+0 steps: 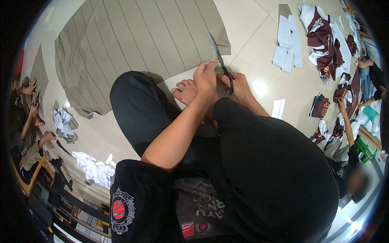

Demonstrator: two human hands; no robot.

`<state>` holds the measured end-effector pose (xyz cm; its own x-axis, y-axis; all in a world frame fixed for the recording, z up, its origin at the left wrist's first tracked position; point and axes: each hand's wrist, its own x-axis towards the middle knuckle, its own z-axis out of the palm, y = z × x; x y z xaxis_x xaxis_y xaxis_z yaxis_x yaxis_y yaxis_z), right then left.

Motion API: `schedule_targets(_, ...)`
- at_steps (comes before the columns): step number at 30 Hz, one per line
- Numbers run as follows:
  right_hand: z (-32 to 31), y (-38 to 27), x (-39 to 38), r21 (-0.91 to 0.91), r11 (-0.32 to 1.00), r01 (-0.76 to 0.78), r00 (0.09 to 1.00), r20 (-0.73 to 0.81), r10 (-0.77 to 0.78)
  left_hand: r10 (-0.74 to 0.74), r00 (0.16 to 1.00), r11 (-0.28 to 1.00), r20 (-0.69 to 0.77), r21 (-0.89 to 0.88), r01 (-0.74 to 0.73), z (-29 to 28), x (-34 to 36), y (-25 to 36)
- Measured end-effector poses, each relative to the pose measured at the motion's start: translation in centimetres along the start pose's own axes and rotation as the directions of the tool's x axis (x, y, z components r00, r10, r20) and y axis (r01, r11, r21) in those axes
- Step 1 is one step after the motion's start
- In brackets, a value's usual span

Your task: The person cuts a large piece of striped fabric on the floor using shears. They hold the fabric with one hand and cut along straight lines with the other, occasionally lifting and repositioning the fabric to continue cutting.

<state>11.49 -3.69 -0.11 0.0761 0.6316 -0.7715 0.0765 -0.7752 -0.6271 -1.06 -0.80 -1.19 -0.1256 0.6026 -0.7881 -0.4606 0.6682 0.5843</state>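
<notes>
Striped fabric lies spread on the floor from ten to half past twelve, probably for smooth cutting. The left hand seems to pinch its near edge, likely steadying it; the right hand wraps the handles of black scissors, blades toward twelve, their opening unclear.

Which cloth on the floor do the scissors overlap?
The large grey-beige cloth with dark stripes: the scissors cross its right side, while the pale blue pieces lie well apart.
</notes>
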Motion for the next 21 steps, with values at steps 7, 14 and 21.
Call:
schedule_targets(7, 0.0, -0.2, -0.3, 0.002, 1.0, 0.006, 1.0, 0.009, -0.006, -0.001, 1.0, 1.0, 0.0, 0.016, 0.001, -0.2, 0.3, -0.3)
schedule_targets(14, -0.1, -0.3, -0.5, -0.03, 1.0, -0.002, 1.0, 0.005, 0.002, -0.01, 1.0, 1.0, -0.004, 0.023, 0.011, -0.2, 0.2, -0.2)
schedule_targets(21, 0.0, -0.1, -0.2, -0.02, 1.0, -0.008, 1.0, 0.025, 0.009, -0.03, 0.999, 0.999, -0.027, 0.02, 0.03, -0.1, -0.1, 0.2)
